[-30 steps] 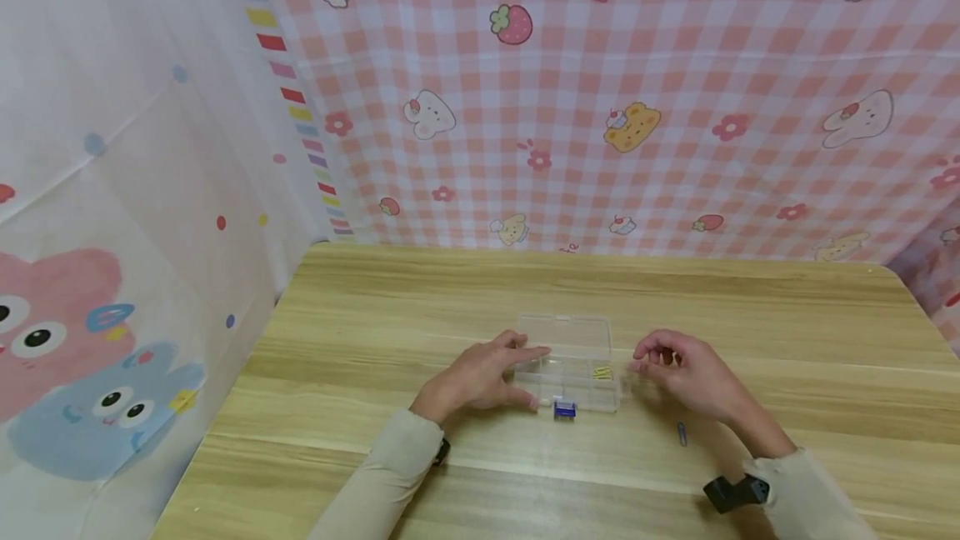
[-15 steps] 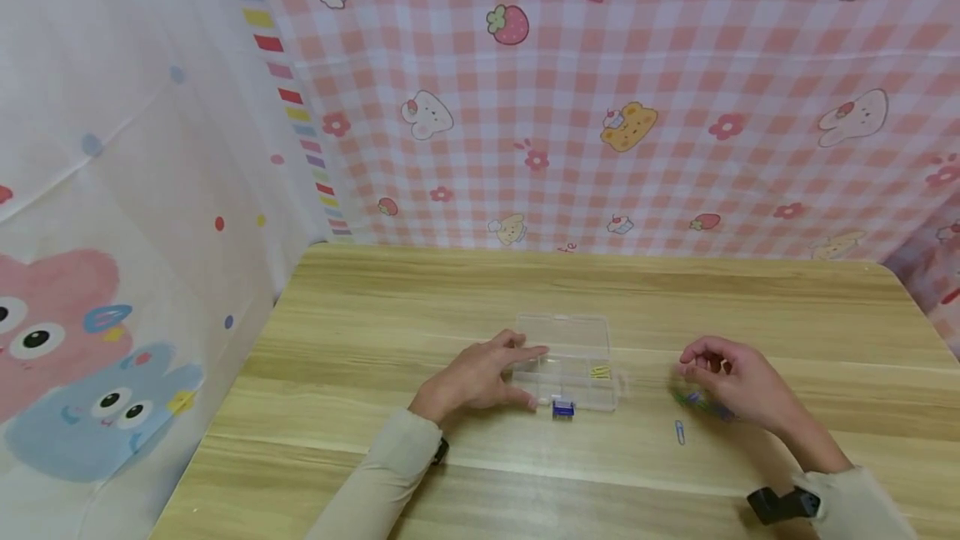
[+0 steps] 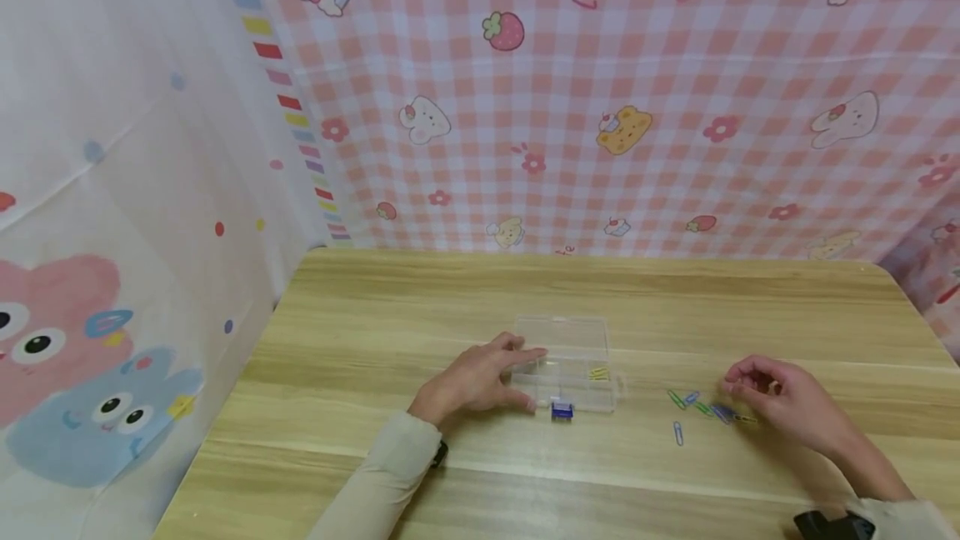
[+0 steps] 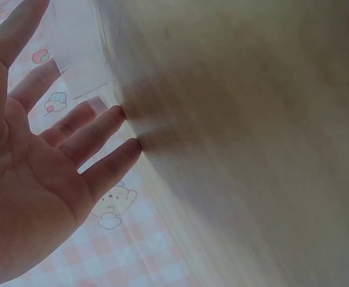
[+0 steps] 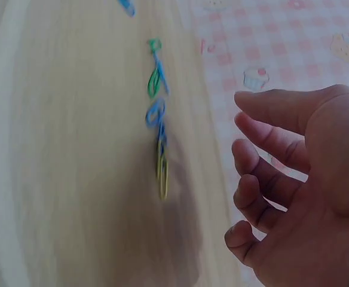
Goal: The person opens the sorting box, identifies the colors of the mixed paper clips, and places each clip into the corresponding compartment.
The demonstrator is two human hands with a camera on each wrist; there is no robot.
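Observation:
A clear plastic compartment box (image 3: pixel 573 395) lies on the table with its lid (image 3: pixel 561 338) folded back. My left hand (image 3: pixel 480 377) rests at the box's left side, fingers spread, thumb near the front edge. Yellow paper clips (image 3: pixel 597 374) sit in a right-hand compartment. Right of the box, a loose row of green, blue and yellow paper clips (image 3: pixel 702 409) ends near my right hand (image 3: pixel 787 403). That hand hovers over the table, fingers loosely bent and holding nothing. In the right wrist view, a yellow paper clip (image 5: pixel 162 176) lies nearest its fingers.
A small dark blue piece (image 3: pixel 562 412) stands at the box's front edge. One blue paper clip (image 3: pixel 678 433) lies apart, nearer the person. Behind the wooden table (image 3: pixel 420 290) hangs a pink checked cloth (image 3: pixel 465 73).
My right hand has moved right, away from the box, and the row of paper clips has come into view on the table. The left hand has stayed at the box.

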